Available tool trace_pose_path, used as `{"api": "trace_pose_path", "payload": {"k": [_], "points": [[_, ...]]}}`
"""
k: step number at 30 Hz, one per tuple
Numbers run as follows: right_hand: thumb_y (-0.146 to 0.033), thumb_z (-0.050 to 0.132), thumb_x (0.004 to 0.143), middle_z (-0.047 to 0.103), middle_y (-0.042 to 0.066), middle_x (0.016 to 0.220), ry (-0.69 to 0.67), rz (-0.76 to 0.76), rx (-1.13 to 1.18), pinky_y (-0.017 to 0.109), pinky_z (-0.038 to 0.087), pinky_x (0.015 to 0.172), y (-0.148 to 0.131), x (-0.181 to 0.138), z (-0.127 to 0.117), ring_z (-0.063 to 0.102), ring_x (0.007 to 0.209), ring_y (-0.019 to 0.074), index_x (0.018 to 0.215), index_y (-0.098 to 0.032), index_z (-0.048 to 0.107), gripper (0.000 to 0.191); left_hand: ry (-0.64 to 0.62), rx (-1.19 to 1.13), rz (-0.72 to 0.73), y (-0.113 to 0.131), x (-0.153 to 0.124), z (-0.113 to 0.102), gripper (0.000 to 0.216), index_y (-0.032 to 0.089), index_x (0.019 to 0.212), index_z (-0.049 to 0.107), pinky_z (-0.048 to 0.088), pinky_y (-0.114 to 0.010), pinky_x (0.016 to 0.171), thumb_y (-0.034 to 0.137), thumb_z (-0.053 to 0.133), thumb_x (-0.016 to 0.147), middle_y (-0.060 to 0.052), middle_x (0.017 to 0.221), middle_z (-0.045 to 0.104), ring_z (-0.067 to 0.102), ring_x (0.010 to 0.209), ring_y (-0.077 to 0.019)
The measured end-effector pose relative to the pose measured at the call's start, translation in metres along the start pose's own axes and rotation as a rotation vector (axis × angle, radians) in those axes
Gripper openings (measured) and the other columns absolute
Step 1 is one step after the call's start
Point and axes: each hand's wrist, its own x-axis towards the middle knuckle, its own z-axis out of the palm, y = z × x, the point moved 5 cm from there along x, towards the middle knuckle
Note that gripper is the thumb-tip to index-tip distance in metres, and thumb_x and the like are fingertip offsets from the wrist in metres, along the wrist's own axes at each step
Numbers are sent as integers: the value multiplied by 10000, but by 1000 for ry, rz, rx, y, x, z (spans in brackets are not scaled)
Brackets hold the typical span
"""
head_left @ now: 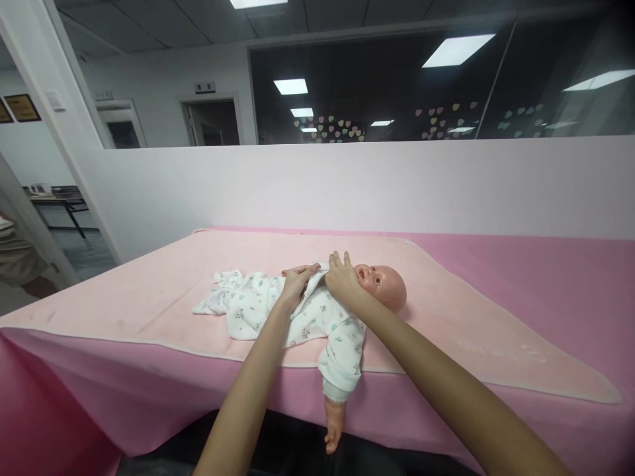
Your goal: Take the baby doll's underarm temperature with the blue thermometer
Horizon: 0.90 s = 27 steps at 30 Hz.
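A baby doll (391,289) lies on its back across the padded surface, head to the right. It wears a white patterned baby outfit (251,314) with long sleeves and legs. One sleeved arm hangs over the near edge, its bare hand showing below the cuff. My left hand (297,281) is closed on the front flap of the outfit at the doll's chest. My right hand (341,274) is at the collar beside the doll's chin, some fingers raised; its thumb side is bent down to the cloth, and the fingertips there are partly hidden.
A peach mat (149,291) with pale edging lies over a pink cover (520,291). Behind stands a low white wall (347,188) with dark glass above it, decorated with heart stickers. To the left, a doorway shows a table (59,201) in another room.
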Motion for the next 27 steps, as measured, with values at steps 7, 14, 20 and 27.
{"api": "trace_pose_path", "payload": {"k": [7, 14, 20, 27], "points": [[-77, 390, 780, 564, 188, 1150, 176, 61, -11, 532, 199, 1013, -18, -34, -29, 387, 1201, 315, 948, -80, 649, 309, 41, 107, 158, 5, -1, 2, 378, 117, 672, 642, 376, -197, 554, 483, 693, 597, 0, 607, 585, 484, 567, -77], [-178, 360, 866, 637, 110, 970, 417, 393, 323, 382, 385, 889, 14, -92, -112, 532, 1017, 235, 872, -137, 619, 262, 33, 77, 149, 6, 3, 0, 427, 119, 747, 620, 340, -191, 481, 538, 597, 675, 1, 579, 540, 443, 474, -55], [-357, 437, 843, 647, 48, 913, 477, 488, 999, 280, 451, 749, 33, -91, -161, 589, 853, 168, 859, -181, 619, 254, -204, 475, 300, 14, -13, 25, 381, 141, 703, 664, 341, -213, 550, 495, 531, 745, -24, 676, 611, 468, 581, -88], [-356, 491, 811, 646, 55, 929, 489, 437, 1325, 281, 457, 789, 21, -83, -159, 582, 917, 166, 853, -169, 625, 234, -294, 781, 416, 16, -22, 33, 288, 211, 819, 697, 303, -217, 550, 438, 664, 646, 15, 702, 618, 410, 577, -78]]}}
